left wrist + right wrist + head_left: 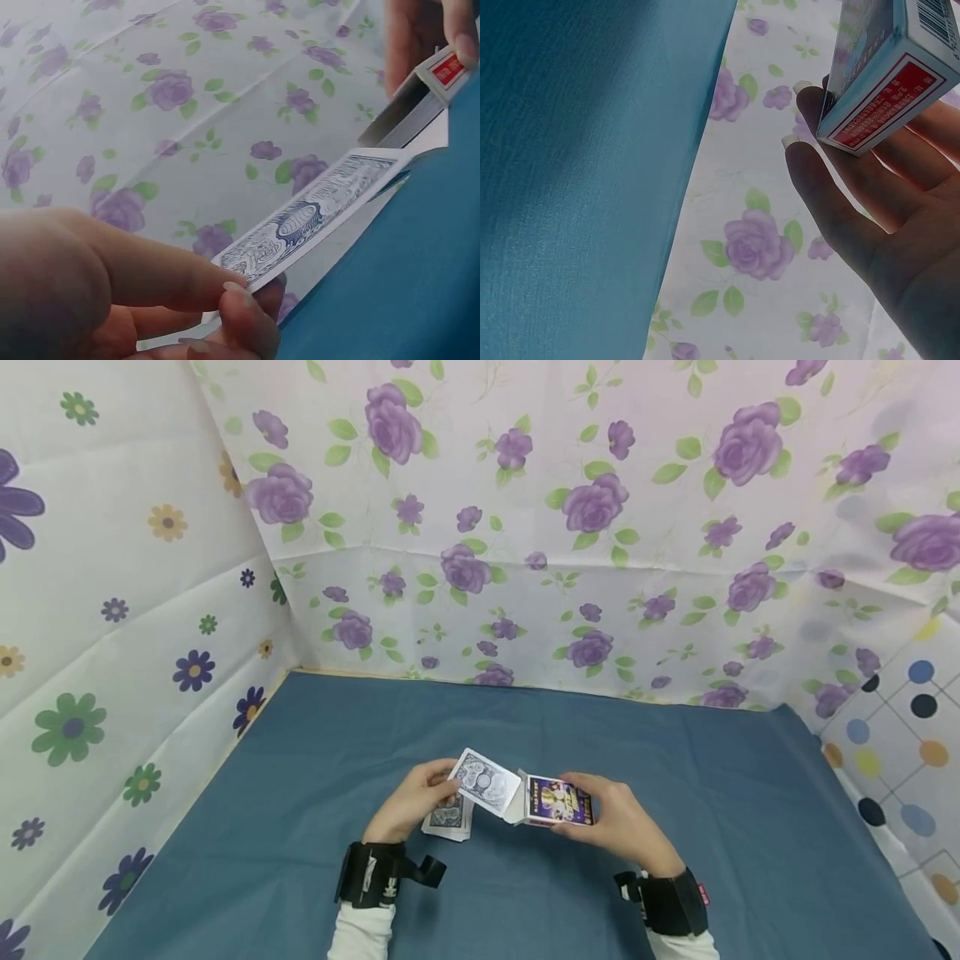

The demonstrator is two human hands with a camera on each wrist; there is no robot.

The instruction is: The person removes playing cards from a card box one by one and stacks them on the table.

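Between thumb and fingers, my left hand (413, 798) pinches a playing card (486, 782) with a blue-grey patterned back. Its far end lies at the open flap of a card box (558, 802), purple and gold on its face. That box is gripped by my right hand (617, 818) from the right side. In the left wrist view more cards (414, 120) show inside the box's mouth. Beneath the left hand, a small stack of playing cards (450, 818) lies on the cloth, partly hidden. The right wrist view shows the box's red label (889, 101) and barcode.
A blue cloth (540, 893) covers the table. Floral sheets (465, 568) hang behind it and at the left, and a dotted sheet (911, 760) hangs at the right. Black straps (372, 874) circle both wrists.
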